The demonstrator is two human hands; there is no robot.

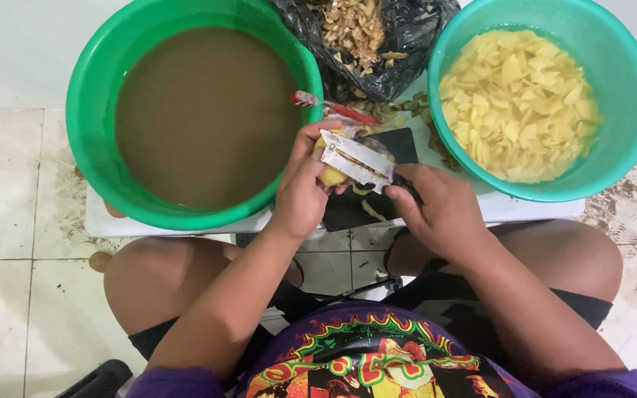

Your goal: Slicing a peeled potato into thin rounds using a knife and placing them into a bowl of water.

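My left hand (302, 193) grips a small yellow potato (331, 174), mostly hidden by the fingers and the tool. My right hand (436, 210) holds a metal slicer blade (357, 158) by its right end; the blade lies across the top of the potato. Both hands are over a dark cutting board (348, 210) on a white low table (525, 210). A cut potato strip (372, 211) lies on the board beneath the hands.
A green basin (94, 81) of murky brown water stands at left. A teal basin (621, 96) at right holds several potato slices in water. A black bag (407, 44) of peels sits behind, with a red-handled peeler (337, 108) beside it. Tiled floor surrounds; my knees are below the table.
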